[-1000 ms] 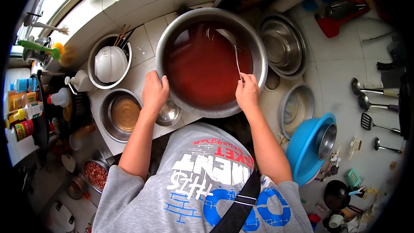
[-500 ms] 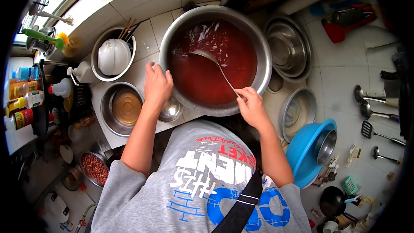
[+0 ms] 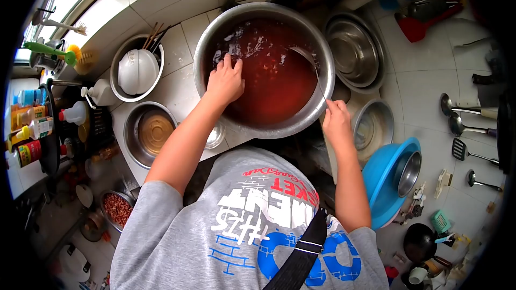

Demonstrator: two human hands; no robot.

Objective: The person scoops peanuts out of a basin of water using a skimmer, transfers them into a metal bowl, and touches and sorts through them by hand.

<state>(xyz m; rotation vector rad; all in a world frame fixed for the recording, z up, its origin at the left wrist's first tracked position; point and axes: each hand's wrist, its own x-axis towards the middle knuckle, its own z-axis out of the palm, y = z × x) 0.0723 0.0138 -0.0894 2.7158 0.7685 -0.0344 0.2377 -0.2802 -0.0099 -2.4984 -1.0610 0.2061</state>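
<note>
A large metal basin (image 3: 329, 56) of dark red liquid (image 3: 269, 86) stands in front of me, with small reddish bits near the liquid's middle. My right hand (image 3: 337, 121), closed, grips the end of a ladle's handle at the basin's right rim. The bowl of that ladle (image 3: 306, 53) lies at the liquid's surface on the right side, partly dipped. Over the left part of the basin, my left hand (image 3: 226, 81) reaches out with fingers stretched and slightly apart, holding nothing visible. Whether its fingertips touch the liquid I cannot tell.
Left of the basin are a metal bowl (image 3: 131, 121) with brownish contents and another holding white bowls (image 3: 138, 72) and chopsticks. Nested metal basins (image 3: 352, 53) stand right, above a blue basin (image 3: 384, 182). A bowl of reddish pieces (image 3: 117, 208) sits lower left. Utensils hang on the right wall.
My left hand has moved from beside the left rim to over the liquid. My right hand has carried the ladle rightward, from the middle to the basin's right side.
</note>
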